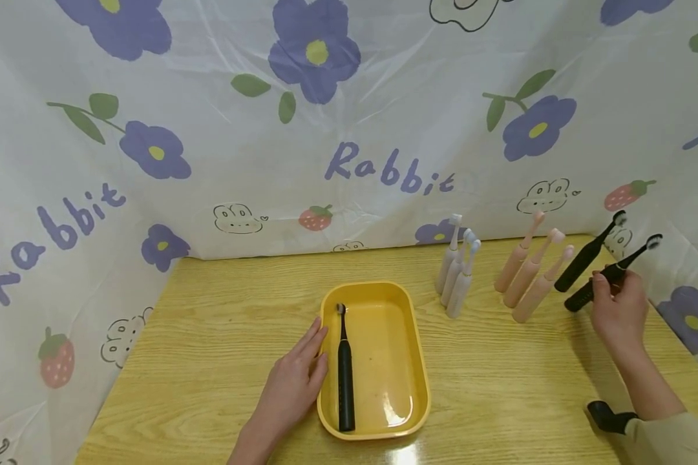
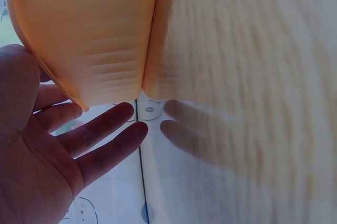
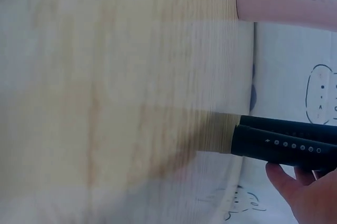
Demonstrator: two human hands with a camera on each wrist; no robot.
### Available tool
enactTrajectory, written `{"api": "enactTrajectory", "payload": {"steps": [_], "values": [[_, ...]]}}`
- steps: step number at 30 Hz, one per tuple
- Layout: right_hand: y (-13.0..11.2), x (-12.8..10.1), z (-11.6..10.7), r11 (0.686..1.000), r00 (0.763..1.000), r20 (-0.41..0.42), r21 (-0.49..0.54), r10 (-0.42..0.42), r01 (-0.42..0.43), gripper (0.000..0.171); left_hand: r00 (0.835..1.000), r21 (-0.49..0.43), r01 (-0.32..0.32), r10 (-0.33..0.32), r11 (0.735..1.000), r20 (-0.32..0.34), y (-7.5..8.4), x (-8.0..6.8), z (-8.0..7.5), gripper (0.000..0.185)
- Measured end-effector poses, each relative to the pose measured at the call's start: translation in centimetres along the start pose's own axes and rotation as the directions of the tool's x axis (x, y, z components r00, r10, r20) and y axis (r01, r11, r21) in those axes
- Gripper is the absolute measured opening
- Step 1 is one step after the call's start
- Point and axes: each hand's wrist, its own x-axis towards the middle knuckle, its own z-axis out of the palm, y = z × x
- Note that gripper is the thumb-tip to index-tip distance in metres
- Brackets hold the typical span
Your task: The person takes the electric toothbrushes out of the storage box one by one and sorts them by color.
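Observation:
In the head view my right hand (image 1: 621,313) grips a black electric toothbrush (image 1: 581,296) by the middle of its handle, brush head up; the right wrist view shows its lower end (image 3: 279,148) near the tabletop. Another black electric toothbrush (image 1: 578,266) stands just behind it. At the left side of the yellow tray (image 1: 421,368), my left hand (image 1: 291,381) touches the rim with its fingers extended. A third black electric toothbrush (image 1: 346,387) lies lengthwise along the tray's left side, its head toward the back.
Several pink electric toothbrushes (image 1: 523,281) stand in a slanted row left of the black ones. Farther left stand several pale grey ones (image 1: 458,294). A patterned cloth (image 1: 384,213) hangs behind the wooden table (image 1: 221,336).

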Motion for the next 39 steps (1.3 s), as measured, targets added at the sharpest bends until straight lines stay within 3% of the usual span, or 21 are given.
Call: {"api": "enactTrajectory", "payload": {"steps": [13, 18, 20, 22, 25, 28, 30, 32, 36, 38, 39], "values": [[-0.1, -0.1, 0.4, 1.000, 0.999, 0.049, 0.003, 0.003, -0.004, 0.055, 1.000, 0.001, -0.007, 0.007, 1.000, -0.009, 0.0, -0.1, -0.1, 0.046], [0.0, -0.5, 0.1, 0.996, 0.994, 0.083, 0.053, 0.073, -0.077, 0.068, 1.000, 0.001, -0.013, 0.013, 1.000, -0.009, -0.1, -0.2, 0.0, 0.046], [-0.3, -1.0, 0.2, 0.987, 0.994, 0.009, 0.117, 0.111, -0.112, 0.068, 1.000, 0.002, -0.011, 0.011, 1.000, -0.003, -0.1, -0.2, 0.0, 0.046], [-0.7, -1.7, 0.4, 0.978, 0.985, -0.129, 0.192, 0.114, -0.088, 0.062, 1.000, 0.002, -0.009, 0.009, 1.000, 0.003, 0.0, -0.2, 0.0, 0.046], [-1.8, -3.3, 0.6, 0.963, 0.938, -0.342, 0.268, 0.055, 0.041, 0.051, 1.000, 0.004, -0.009, 0.009, 1.000, 0.006, -0.1, -0.2, -0.1, 0.046], [-3.7, -5.0, 0.6, 0.935, 0.890, -0.454, 0.297, -0.039, 0.192, 0.043, 1.000, 0.008, -0.014, 0.014, 1.000, 0.000, -0.1, -0.1, -0.1, 0.046], [-5.4, -6.2, 0.5, 0.895, 0.865, -0.494, 0.340, -0.091, 0.288, 0.039, 1.000, 0.010, -0.017, 0.017, 1.000, -0.004, -0.2, -0.1, -0.1, 0.046], [-7.4, -7.5, 0.7, 0.823, 0.834, -0.530, 0.398, -0.153, 0.405, 0.034, 1.000, 0.010, -0.018, 0.018, 1.000, -0.005, -0.2, -0.1, 0.0, 0.046], [-10.8, -10.4, 2.5, 0.597, 0.780, -0.534, 0.524, -0.326, 0.607, 0.025, 1.000, 0.004, -0.012, 0.012, 1.000, -0.003, -0.2, 0.0, 0.0, 0.046], [-11.9, -12.0, 4.0, 0.487, 0.768, -0.480, 0.595, -0.424, 0.640, 0.024, 1.000, 0.001, -0.008, 0.008, 1.000, -0.003, -0.1, -0.1, 0.0, 0.047], [-12.3, -12.8, 4.7, 0.455, 0.764, -0.438, 0.621, -0.474, 0.638, 0.023, 1.000, 0.000, -0.005, 0.005, 1.000, -0.004, -0.1, -0.1, 0.0, 0.047]]}}
